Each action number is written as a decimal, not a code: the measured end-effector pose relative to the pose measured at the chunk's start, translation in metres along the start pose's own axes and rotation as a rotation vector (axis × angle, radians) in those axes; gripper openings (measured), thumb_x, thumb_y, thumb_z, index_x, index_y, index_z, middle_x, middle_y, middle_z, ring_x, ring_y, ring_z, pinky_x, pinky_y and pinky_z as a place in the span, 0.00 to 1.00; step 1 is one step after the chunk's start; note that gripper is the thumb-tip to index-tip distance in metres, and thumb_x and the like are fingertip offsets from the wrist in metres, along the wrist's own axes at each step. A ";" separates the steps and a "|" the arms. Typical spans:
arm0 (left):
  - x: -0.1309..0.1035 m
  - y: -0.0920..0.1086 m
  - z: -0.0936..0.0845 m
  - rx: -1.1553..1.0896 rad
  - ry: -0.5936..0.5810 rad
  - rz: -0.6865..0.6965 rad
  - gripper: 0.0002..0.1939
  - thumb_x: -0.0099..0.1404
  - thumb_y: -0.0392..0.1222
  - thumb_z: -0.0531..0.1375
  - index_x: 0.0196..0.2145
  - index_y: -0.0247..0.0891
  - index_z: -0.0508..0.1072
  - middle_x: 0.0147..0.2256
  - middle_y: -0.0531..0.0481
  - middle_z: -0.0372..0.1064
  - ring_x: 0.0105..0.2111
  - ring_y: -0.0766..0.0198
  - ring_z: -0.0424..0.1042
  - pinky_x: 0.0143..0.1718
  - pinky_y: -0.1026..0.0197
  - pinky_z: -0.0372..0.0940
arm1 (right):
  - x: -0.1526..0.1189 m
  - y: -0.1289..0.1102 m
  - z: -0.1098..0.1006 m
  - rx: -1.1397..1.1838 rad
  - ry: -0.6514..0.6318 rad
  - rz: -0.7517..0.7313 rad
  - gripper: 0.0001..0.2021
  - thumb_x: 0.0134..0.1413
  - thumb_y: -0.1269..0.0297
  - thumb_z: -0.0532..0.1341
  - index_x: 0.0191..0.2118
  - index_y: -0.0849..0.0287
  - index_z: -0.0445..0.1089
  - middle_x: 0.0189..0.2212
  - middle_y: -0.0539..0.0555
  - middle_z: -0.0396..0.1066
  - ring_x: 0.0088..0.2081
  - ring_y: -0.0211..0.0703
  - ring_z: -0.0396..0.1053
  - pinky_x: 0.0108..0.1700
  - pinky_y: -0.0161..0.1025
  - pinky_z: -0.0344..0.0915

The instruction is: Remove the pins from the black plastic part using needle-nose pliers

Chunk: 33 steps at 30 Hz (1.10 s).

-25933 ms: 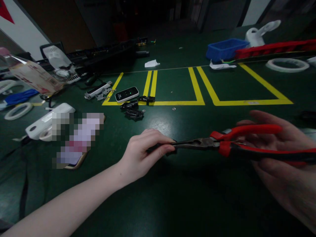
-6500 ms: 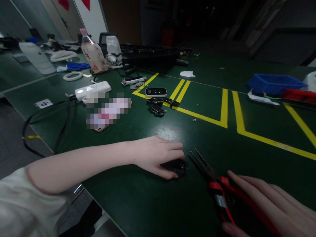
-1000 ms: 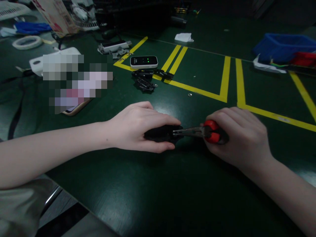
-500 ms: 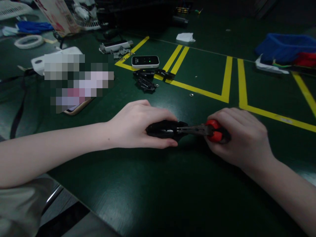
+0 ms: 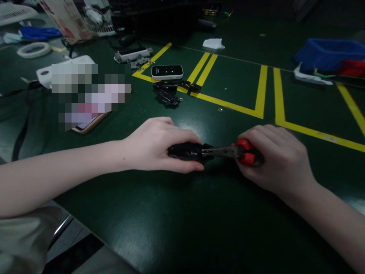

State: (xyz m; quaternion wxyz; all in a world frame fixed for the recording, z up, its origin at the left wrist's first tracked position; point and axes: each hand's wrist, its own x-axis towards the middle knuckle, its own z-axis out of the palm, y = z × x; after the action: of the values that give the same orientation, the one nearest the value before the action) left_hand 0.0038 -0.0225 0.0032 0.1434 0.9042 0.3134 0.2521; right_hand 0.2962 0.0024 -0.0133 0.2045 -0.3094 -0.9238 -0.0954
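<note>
My left hand point(image 5: 168, 144) is closed round a black plastic part point(image 5: 185, 151), thumb along the near side and fingers along the far side. In my right hand point(image 5: 276, 158) are red-handled needle-nose pliers point(image 5: 246, 152), pointing left. The long jaws of the pliers reach the right end of the black part; whether they grip a piece of it is too small to tell. Several black plastic pieces point(image 5: 167, 95) lie on the table beyond my left hand, with a small metal ring point(image 5: 220, 110) to their right.
On the green table point(image 5: 159, 220) a phone point(image 5: 94, 114) and a white device point(image 5: 68, 72) sit at left. A small white-edged box with green lights point(image 5: 167, 72) stands behind the black pieces. A blue bin point(image 5: 327, 53) is at far right, white tape roll point(image 5: 33, 50) at far left.
The black part has turned slightly in my left hand and the pliers have shifted a touch left with it. A second green light shows on the small box.
</note>
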 end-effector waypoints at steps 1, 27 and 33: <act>0.000 0.000 0.000 -0.004 0.005 -0.014 0.19 0.72 0.57 0.64 0.46 0.38 0.80 0.36 0.54 0.82 0.30 0.67 0.75 0.38 0.63 0.63 | 0.000 0.000 0.001 -0.001 0.000 -0.001 0.02 0.62 0.67 0.58 0.40 0.52 0.64 0.34 0.59 0.73 0.34 0.56 0.71 0.32 0.49 0.63; 0.003 -0.004 -0.005 -0.060 -0.043 -0.039 0.18 0.72 0.55 0.63 0.50 0.39 0.78 0.40 0.52 0.81 0.35 0.64 0.76 0.42 0.62 0.65 | -0.003 0.004 0.005 0.062 0.010 0.061 0.04 0.59 0.65 0.60 0.40 0.52 0.65 0.33 0.56 0.72 0.34 0.52 0.69 0.32 0.47 0.64; 0.002 -0.001 -0.008 -0.263 0.054 -0.166 0.20 0.67 0.53 0.69 0.50 0.39 0.77 0.45 0.50 0.80 0.40 0.62 0.79 0.42 0.62 0.70 | -0.001 0.005 0.004 0.057 0.044 0.020 0.06 0.58 0.67 0.60 0.39 0.53 0.62 0.32 0.55 0.69 0.32 0.49 0.67 0.30 0.45 0.63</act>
State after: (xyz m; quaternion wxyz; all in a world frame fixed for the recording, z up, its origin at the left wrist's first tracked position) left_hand 0.0007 -0.0198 0.0104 0.2725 0.8415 0.3552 0.3025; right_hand 0.2987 0.0067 -0.0176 0.2343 -0.3105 -0.9183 -0.0738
